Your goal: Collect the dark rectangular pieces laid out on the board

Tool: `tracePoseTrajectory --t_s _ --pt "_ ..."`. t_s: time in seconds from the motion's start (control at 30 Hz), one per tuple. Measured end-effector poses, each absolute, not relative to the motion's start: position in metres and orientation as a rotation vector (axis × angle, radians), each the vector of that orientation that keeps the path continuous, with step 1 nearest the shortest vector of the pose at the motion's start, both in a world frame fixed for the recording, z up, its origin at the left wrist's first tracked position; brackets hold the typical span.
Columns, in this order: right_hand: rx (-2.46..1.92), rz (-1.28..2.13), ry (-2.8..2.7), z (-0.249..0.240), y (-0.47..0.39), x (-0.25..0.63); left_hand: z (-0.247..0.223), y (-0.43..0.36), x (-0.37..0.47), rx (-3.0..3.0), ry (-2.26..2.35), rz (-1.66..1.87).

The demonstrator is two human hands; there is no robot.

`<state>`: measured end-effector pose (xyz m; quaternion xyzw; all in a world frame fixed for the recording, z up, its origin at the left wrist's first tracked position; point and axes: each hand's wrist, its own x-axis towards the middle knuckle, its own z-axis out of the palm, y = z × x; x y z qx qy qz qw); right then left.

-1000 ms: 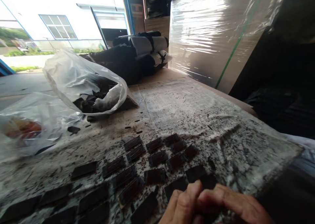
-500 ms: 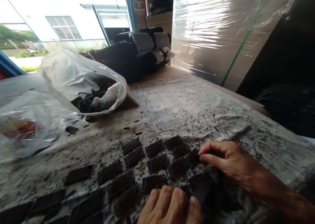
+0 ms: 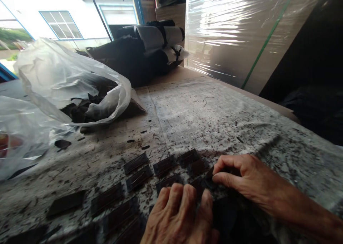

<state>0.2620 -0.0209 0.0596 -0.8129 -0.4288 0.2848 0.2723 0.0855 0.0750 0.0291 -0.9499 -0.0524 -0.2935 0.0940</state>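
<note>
Thumb and forefinger of my right hand (image 3: pixel 241 174) are pinched on the edge of a small dark flat piece (image 3: pixel 209 173) at the right end of the rows. My left hand (image 3: pixel 179 213) is lower and to the left, its back towards me. Its fingers are bent down and close together over the pieces, and the fingertips are hidden. Several dark rectangular pieces (image 3: pixel 138 177) with paler, shiny borders lie in slanting rows on the cloth. A larger dark sheet or pile (image 3: pixel 227 215) lies in shadow between my hands.
A pale cloth (image 3: pixel 184 104) strewn with dark scraps covers the table. At left, a clear plastic bag (image 3: pixel 125 101) gapes around dark scraps (image 3: pixel 80 110), beside another clear bag (image 3: pixel 24 122). Behind are black-and-white rolls (image 3: pixel 150 38) and a film-wrapped stack (image 3: pixel 222 40).
My left hand has moved up and slightly left, covering more of the pieces. My right hand has shifted slightly left, still pinching the dark piece. The view has turned a little right.
</note>
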Motion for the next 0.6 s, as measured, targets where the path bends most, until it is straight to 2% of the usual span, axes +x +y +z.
tracePoseTrajectory --t_s 0.37,0.6 --pt "-2.231 0.773 -1.189 0.063 -0.017 0.258 0.027 0.077 0.093 -2.814 -0.166 -0.838" --pt "-2.196 0.757 -1.161 0.061 -0.022 0.262 0.031 0.074 0.103 -2.769 -0.255 -0.947"
